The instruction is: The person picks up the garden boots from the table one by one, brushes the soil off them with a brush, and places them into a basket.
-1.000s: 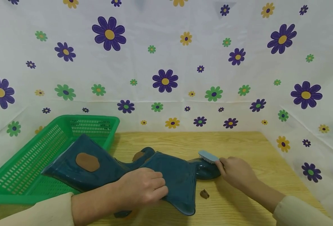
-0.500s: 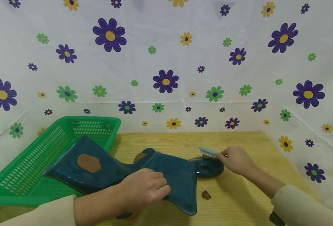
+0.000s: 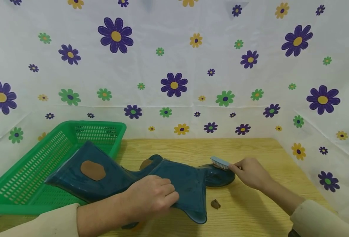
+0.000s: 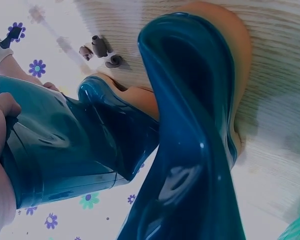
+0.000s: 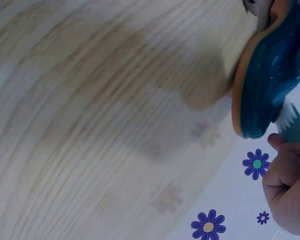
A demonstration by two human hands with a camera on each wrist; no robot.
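A blue boot sits on the table, its shaft gripped by the left hand; the right hand pinches a brush, bristles against the toe. Left of it, a second boot overlaps the basket. Wood stretches from the toe to the right edge.

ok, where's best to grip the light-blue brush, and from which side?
Probably the bristle-free end, from the person's right: the brush points that end rightward, while its bristles face down at the rubber boot. The right hand pinches there now.
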